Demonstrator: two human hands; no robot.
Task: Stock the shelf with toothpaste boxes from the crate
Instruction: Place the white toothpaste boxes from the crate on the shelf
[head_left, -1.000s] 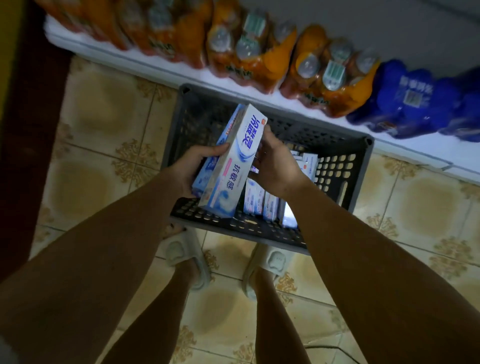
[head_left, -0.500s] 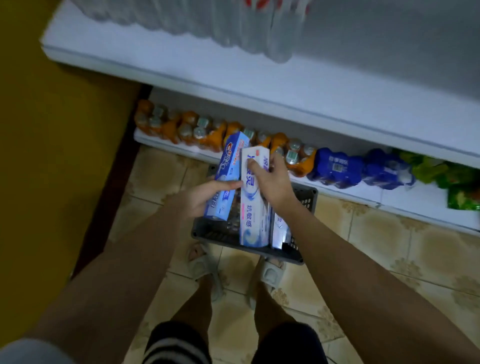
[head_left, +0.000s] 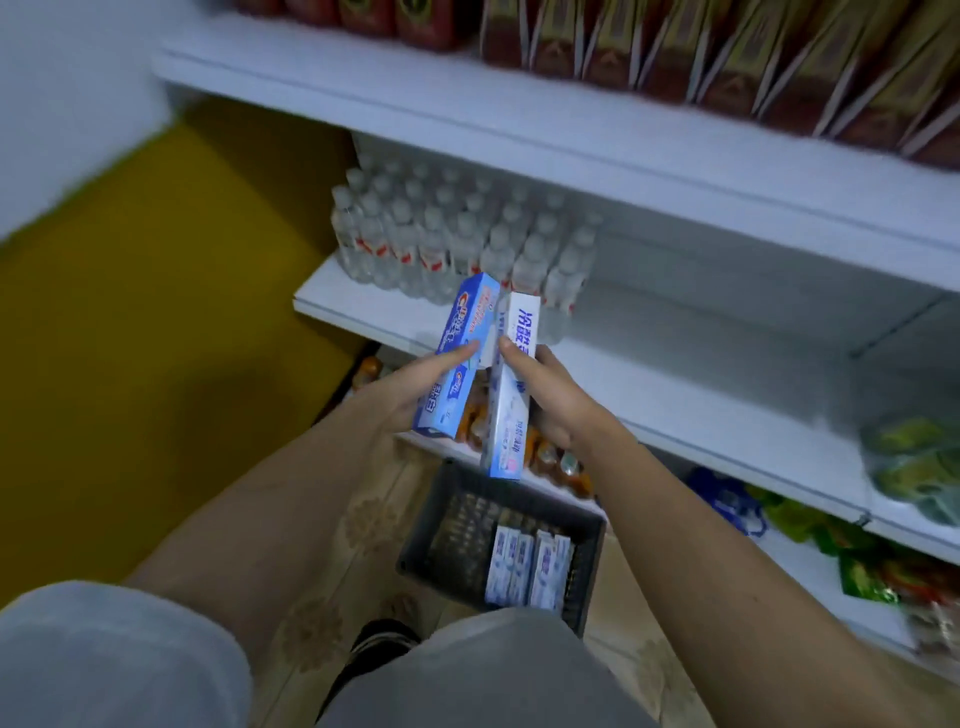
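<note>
My left hand (head_left: 410, 389) grips a blue toothpaste box (head_left: 460, 343), held upright and tilted slightly right. My right hand (head_left: 550, 395) grips a white toothpaste box (head_left: 511, 395) beside it, the two boxes almost touching. Both are raised in front of the middle white shelf (head_left: 701, 405), whose stretch to the right of the boxes is bare. Below, the dark grey crate (head_left: 447, 525) stands on the tiled floor with several white-and-blue toothpaste boxes (head_left: 527, 566) lying in its right part.
Clear water bottles (head_left: 457, 239) fill the left end of the middle shelf. Dark red packs (head_left: 727, 57) line the top shelf. Orange drink bottles (head_left: 550, 457) and green packets (head_left: 852, 561) sit on the bottom shelf. A yellow wall (head_left: 156, 312) stands at left.
Both hands have lifted the two boxes from the crate up to the level of the middle shelf, and my view has tilted upward with them.
</note>
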